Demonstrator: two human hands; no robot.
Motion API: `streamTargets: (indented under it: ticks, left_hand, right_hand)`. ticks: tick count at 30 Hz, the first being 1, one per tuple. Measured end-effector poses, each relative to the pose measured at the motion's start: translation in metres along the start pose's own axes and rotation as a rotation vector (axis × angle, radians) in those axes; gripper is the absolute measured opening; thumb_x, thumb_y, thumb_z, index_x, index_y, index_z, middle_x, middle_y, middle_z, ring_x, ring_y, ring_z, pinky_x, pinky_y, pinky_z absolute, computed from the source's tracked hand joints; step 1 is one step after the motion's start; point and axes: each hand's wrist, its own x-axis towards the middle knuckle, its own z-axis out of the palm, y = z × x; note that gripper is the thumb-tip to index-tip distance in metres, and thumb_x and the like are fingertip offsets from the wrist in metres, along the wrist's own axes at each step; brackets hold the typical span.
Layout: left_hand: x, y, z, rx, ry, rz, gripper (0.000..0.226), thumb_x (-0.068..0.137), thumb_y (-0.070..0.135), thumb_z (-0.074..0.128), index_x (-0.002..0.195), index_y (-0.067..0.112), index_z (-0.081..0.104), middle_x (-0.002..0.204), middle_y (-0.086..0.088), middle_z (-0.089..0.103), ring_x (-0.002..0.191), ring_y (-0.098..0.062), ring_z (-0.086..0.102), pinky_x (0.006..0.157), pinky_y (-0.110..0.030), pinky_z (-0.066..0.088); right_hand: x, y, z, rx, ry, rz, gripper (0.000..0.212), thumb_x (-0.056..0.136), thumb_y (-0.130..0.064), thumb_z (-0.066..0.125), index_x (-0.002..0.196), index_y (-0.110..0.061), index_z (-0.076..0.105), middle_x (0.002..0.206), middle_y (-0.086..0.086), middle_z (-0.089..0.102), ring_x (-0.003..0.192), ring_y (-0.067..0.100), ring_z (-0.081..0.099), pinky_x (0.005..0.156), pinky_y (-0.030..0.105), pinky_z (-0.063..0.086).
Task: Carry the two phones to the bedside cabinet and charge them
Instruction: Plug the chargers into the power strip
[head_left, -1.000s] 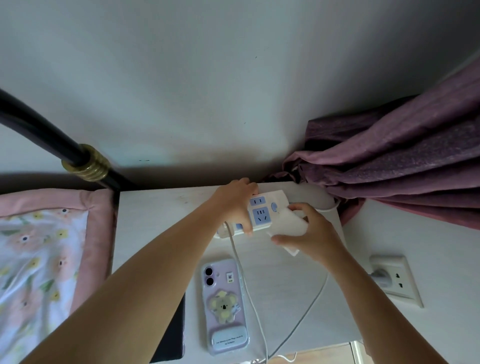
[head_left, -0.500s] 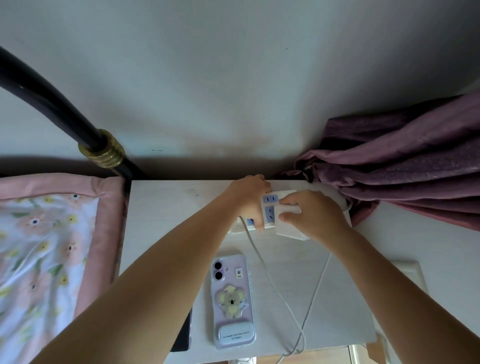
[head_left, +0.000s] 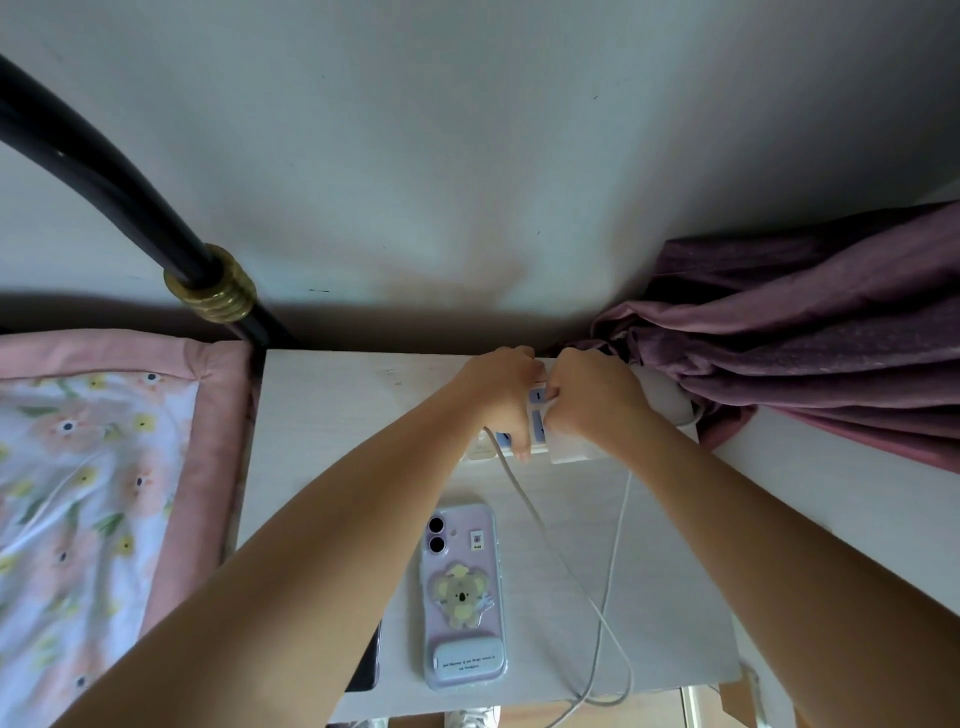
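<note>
- Standing against the wall between the bed and the curtain, the bedside cabinet (head_left: 332, 415) carries everything; its pale top looks like the charging spot because the power strip lies at its far edge.
- Bunched at the far right corner, the purple curtain (head_left: 810, 332) hangs just beside the hands, and the floral bedding (head_left: 93, 467) meets the cabinet's left edge.
- Reaching in from the near edge, both forearms converge at the far edge, right of centre, so the two hands work on one spot.
- Lying face down near the near edge, roughly central, the phone in the koala case (head_left: 462, 597) sits clear of the hands; whether a cable is plugged into it I cannot tell.
- Peeking out under the left forearm at the near edge, a dark phone (head_left: 370, 670) is mostly hidden.
- Resting along the far edge, the power strip (head_left: 536, 428) shows blue sockets between the two hands.
- Curling over the strip's left part, the left hand (head_left: 501, 387) grips it, probably to steady it against a push.
- Closing round the white charger plug (head_left: 574, 451), the right hand (head_left: 592, 400) appears to press it into a socket, knuckles touching the left hand.
- Trailing from the strip to the near edge, two white cables (head_left: 615, 551) cross and loop off the top.
</note>
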Motion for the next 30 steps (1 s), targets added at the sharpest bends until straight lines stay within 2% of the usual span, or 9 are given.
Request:
streamTargets:
  ticks: [3,6,11,16,21,27,30]
  left_hand:
    - [0.000,0.001,-0.001,0.004,0.000,0.004,0.084,0.046,0.044,0.089,0.121,0.021,0.057,0.109,0.001,0.051,0.096,-0.020,0.055,0.074,-0.031,0.048]
    - [-0.001,0.001,-0.001,-0.014,-0.002,-0.004,0.081,0.046,0.040,0.090,0.118,0.020,0.059,0.114,0.001,0.053,0.098,-0.020,0.057,0.080,-0.034,0.052]
    - [-0.002,0.003,-0.001,-0.014,-0.007,0.000,0.084,0.046,0.040,0.089,0.122,0.024,0.059,0.123,0.002,0.053,0.104,-0.021,0.057,0.087,-0.036,0.051]
    - [-0.003,0.003,-0.002,-0.006,-0.013,-0.001,0.079,0.048,0.039,0.089,0.120,0.024,0.061,0.123,0.003,0.053,0.104,-0.020,0.057,0.084,-0.034,0.050]
    - [-0.004,0.004,-0.004,0.005,-0.010,-0.007,0.074,0.048,0.038,0.089,0.113,0.017,0.060,0.109,0.001,0.051,0.095,-0.020,0.057,0.075,-0.031,0.049]
    - [-0.001,0.000,-0.003,-0.005,-0.020,-0.001,0.083,0.048,0.040,0.089,0.122,0.021,0.056,0.103,0.004,0.047,0.091,-0.018,0.053,0.067,-0.029,0.041]
    - [-0.004,0.000,-0.005,-0.019,-0.020,0.007,0.086,0.049,0.039,0.090,0.125,0.021,0.055,0.101,0.005,0.046,0.089,-0.017,0.053,0.068,-0.029,0.041]
  right_hand:
    - [0.001,-0.002,0.000,0.017,0.007,0.026,0.027,0.082,-0.011,0.061,0.109,-0.010,0.063,0.112,0.013,0.066,0.107,0.033,0.060,0.083,0.033,0.048]
    - [0.001,-0.007,0.001,-0.008,0.027,0.031,0.025,0.082,-0.011,0.062,0.107,-0.008,0.060,0.112,0.013,0.066,0.105,0.032,0.061,0.076,0.033,0.046]
    - [0.005,-0.011,-0.003,-0.037,0.027,0.031,0.025,0.082,-0.011,0.061,0.107,-0.007,0.061,0.111,0.013,0.066,0.105,0.033,0.061,0.072,0.031,0.043]
    - [0.006,-0.016,-0.002,-0.046,0.061,0.025,0.024,0.080,-0.009,0.060,0.104,-0.009,0.063,0.108,0.011,0.068,0.102,0.031,0.063,0.069,0.029,0.041]
    - [-0.008,-0.010,0.012,-0.003,0.142,0.073,0.019,0.080,-0.017,0.064,0.098,-0.011,0.066,0.097,0.007,0.070,0.093,0.026,0.066,0.065,0.028,0.041]
    - [0.004,0.007,-0.002,0.076,0.053,0.106,0.026,0.079,-0.020,0.067,0.105,-0.016,0.069,0.104,0.007,0.070,0.098,0.027,0.065,0.071,0.028,0.046]
    - [0.012,0.014,-0.013,0.131,0.051,0.104,0.021,0.074,-0.020,0.070,0.094,-0.016,0.074,0.095,0.007,0.072,0.090,0.027,0.067,0.068,0.027,0.049]
